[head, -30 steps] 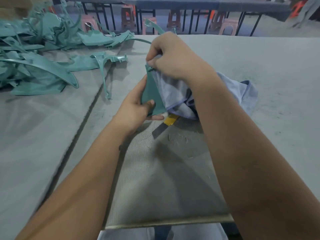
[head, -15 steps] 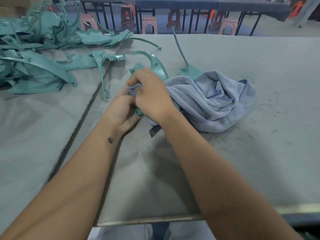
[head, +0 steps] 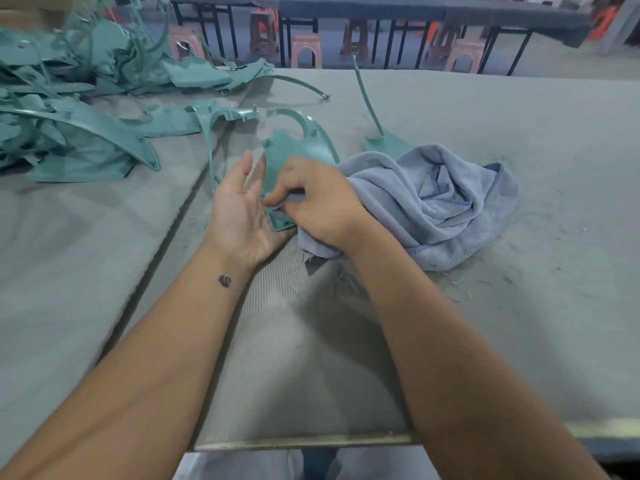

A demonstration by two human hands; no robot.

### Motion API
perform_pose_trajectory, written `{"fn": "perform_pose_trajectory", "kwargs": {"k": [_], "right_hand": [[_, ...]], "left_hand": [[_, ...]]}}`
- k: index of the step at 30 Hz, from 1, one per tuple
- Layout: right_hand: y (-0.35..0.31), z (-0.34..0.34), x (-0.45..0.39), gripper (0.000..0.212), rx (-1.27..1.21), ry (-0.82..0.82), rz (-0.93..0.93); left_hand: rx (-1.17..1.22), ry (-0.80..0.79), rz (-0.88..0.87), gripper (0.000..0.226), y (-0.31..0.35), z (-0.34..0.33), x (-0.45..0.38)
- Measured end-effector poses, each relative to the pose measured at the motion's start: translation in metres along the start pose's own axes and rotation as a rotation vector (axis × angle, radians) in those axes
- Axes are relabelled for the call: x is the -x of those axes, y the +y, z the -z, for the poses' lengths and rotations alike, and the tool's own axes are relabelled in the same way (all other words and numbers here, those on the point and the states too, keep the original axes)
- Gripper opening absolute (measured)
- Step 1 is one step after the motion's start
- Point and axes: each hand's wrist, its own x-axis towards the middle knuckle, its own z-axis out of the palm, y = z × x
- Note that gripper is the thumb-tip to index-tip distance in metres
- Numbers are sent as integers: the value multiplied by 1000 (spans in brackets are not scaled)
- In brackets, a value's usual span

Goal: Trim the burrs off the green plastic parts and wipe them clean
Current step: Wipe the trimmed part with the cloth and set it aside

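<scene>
Green plastic part (head: pixel 282 152) at table centre, its lower end resting across the palm edge of the left hand (head: pixel 240 213). Left hand palm up, fingers straight and relaxed, blurred at the tips, cradling rather than gripping. Right hand (head: pixel 317 202) just at 3 o'clock of the left, touching it, fingers curled and pinching a fold of the cloth (head: pixel 433 206) against the part's lower edge. Rest of the cloth bunched at 3 o'clock of the right hand, lying over the part's right side.

Part: thin teal moulded plastic, flat panel with a curved arch at 12 o'clock and small pegs. A long thin stem (head: pixel 367 98) rises at 1 o'clock from a flat green piece poking out behind the cloth; same part or not, cannot tell. Cloth: grey-blue terry, soft, crumpled, darker stitched hem.

Pile of green parts (head: pixel 79 109) at 10 o'clock, loose heap, curved and pointed shapes, well apart from the hands. Table (head: pixel 519 323) covered in grey felt-like fabric, small shavings scattered near the cloth. Plastic stools (head: pixel 306 50) at 12 o'clock beyond the table.
</scene>
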Motion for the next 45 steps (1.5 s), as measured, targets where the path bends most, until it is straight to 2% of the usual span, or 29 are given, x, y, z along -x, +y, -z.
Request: {"fn": "perform_pose_trajectory", "kwargs": {"k": [1, 3, 7, 10, 13, 17, 20, 23, 28, 31, 33, 35, 41, 43, 45], "right_hand": [[0, 1, 0, 27, -36, 20, -23], [2, 1, -3, 28, -56, 169, -109], [20, 7, -21, 13, 93, 491, -287], [36, 21, -30, 12, 176, 556, -409], [35, 24, -31, 16, 233, 431, -371], [4, 6, -12, 21, 53, 97, -145], [-7, -1, -1, 20, 11, -74, -84], [-6, 3, -1, 20, 70, -54, -110], [11, 14, -9, 17, 631, 67, -250], [7, 10, -9, 26, 544, 15, -187], [-4, 1, -3, 15, 350, -37, -73], [-10, -2, -2, 15, 259, -33, -40], [15, 17, -7, 8, 488, 269, -216], [20, 20, -4, 6, 361, 428, -275], [23, 28, -2, 5, 93, 703, -386]], "left_hand": [[-20, 7, -7, 43, -1, 0, -1], [-76, 14, -3, 52, -4, -4, -4], [-216, 85, -71, 30, -8, -8, -4], [-241, 101, -114, 30, -7, -4, -5], [-225, 110, -95, 32, -7, -5, -8], [-76, 129, -5, 50, -2, -5, -11], [-125, 127, 6, 49, -3, -4, -11], [-170, 166, -74, 28, -5, -4, -13], [-151, 139, -111, 31, 5, -2, -12], [-159, 170, -141, 32, 3, -6, -12], [-154, 211, -185, 33, 1, -10, -13], [-158, 248, -212, 34, -1, -13, -13], [-173, 211, -220, 37, 7, -18, -8], [-222, 209, -228, 37, 8, -20, -6], [-253, 236, -252, 35, 12, -19, -5]]}}
